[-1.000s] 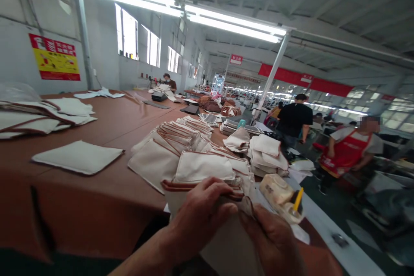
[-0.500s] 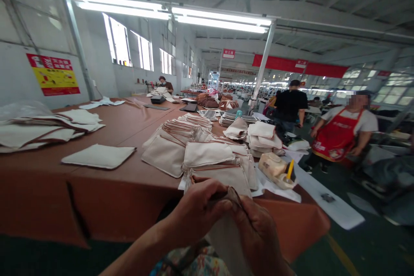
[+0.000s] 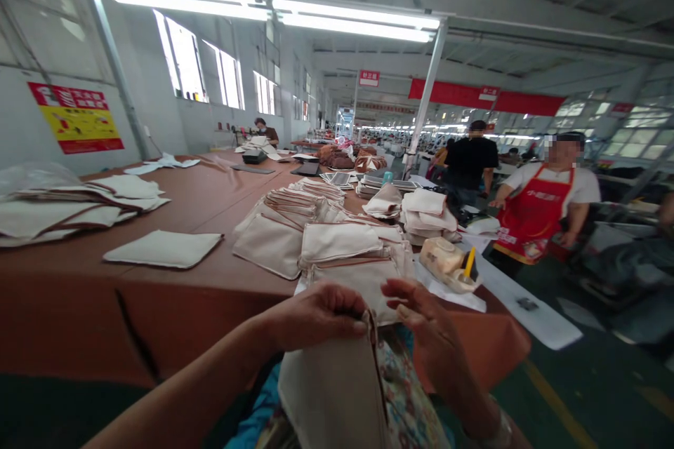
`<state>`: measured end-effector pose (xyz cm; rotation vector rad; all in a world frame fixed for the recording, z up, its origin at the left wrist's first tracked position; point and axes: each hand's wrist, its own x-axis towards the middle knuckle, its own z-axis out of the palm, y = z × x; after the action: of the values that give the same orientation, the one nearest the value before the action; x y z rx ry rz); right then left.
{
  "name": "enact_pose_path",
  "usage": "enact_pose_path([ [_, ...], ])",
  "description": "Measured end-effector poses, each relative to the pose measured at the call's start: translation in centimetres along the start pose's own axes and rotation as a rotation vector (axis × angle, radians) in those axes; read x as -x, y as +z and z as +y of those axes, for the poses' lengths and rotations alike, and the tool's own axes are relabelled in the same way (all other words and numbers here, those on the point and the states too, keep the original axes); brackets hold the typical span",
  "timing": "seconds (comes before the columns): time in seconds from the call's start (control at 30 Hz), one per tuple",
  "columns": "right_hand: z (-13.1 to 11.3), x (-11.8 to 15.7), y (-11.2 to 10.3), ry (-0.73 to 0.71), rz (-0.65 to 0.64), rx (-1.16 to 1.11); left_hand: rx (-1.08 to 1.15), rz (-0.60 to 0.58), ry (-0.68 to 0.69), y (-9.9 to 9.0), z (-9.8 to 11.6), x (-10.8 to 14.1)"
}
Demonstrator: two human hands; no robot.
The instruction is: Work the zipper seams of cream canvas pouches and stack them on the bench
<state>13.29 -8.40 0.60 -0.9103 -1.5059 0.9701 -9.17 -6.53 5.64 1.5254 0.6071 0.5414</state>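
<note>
My left hand (image 3: 326, 314) pinches the top corner of a cream fabric pouch (image 3: 331, 393) with a brown edge, which hangs down over my lap. My right hand (image 3: 426, 323) is just to the right of that corner, its fingers apart and holding nothing. Right behind my hands, a heap of similar cream pouches (image 3: 342, 242) lies overlapping on the brown-covered table (image 3: 200, 280). A single flat cream pouch (image 3: 163, 249) rests apart on the left.
Another stack of cream pieces (image 3: 78, 207) with plastic film lies far left. A cut-open plastic container (image 3: 447, 263) holding a yellow-handled tool (image 3: 469, 262) is at right, beside a long white board (image 3: 531, 309). A person in a red apron (image 3: 537, 210) stands beyond the table's right side.
My right hand has let go of the pouch and moved off to the right. The pouch has swung left and shows its broad side, still in my left hand. The aproned person has shifted slightly left.
</note>
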Motion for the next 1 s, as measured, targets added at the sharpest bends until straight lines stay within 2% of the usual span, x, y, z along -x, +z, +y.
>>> enact_pose_path([
  [0.1,-0.5,-2.1,0.4,0.043,-0.315,-0.093,0.018,-0.014,-0.008,-0.5,0.5,-0.2],
  [0.2,-0.2,-3.2,1.0,0.098,-0.478,-0.066,-0.013,-0.007,-0.083,-1.7,0.5,-0.3],
  [0.27,0.4,-3.7,1.1,0.069,-0.495,-0.014,-0.098,-0.003,-0.128,-2.6,0.2,-0.6],
  [0.33,1.1,-4.1,0.9,-0.018,-0.481,0.057,-0.25,0.026,-0.15,-3.3,-0.2,-1.1],
  [0.43,1.8,-4.9,0.7,-0.149,-0.399,0.24,-0.489,0.073,-0.178,-3.9,-0.8,-2.3],
  [0.53,2.2,-5.6,0.4,-0.152,-0.351,0.357,-0.648,0.065,-0.171,-4.1,-1.2,-3.6],
  [0.6,2.3,-5.8,0.0,-0.132,-0.341,0.355,-0.731,0.095,-0.098,-4.1,-1.3,-4.3],
  [0.7,2.5,-5.8,-0.6,-0.117,-0.319,0.328,-0.808,0.201,0.075,-3.7,-1.8,-4.9],
  [0.8,3.0,-5.4,-1.1,-0.162,-0.294,0.354,-0.949,0.301,0.261,-3.3,-2.8,-4.7],
  [0.87,3.4,-5.0,-1.2,-0.27,-0.264,0.422,-1.15,0.374,0.412,-3.0,-3.5,-4.3],
  [0.93,3.8,-4.3,-1.2,-0.471,-0.205,0.55,-1.373,0.427,0.583,-2.7,-3.9,-3.7],
  [1.0,3.8,-3.6,-1.2,-0.702,-0.159,0.694,-1.527,0.406,0.742,-2.3,-4.0,-2.9],
])
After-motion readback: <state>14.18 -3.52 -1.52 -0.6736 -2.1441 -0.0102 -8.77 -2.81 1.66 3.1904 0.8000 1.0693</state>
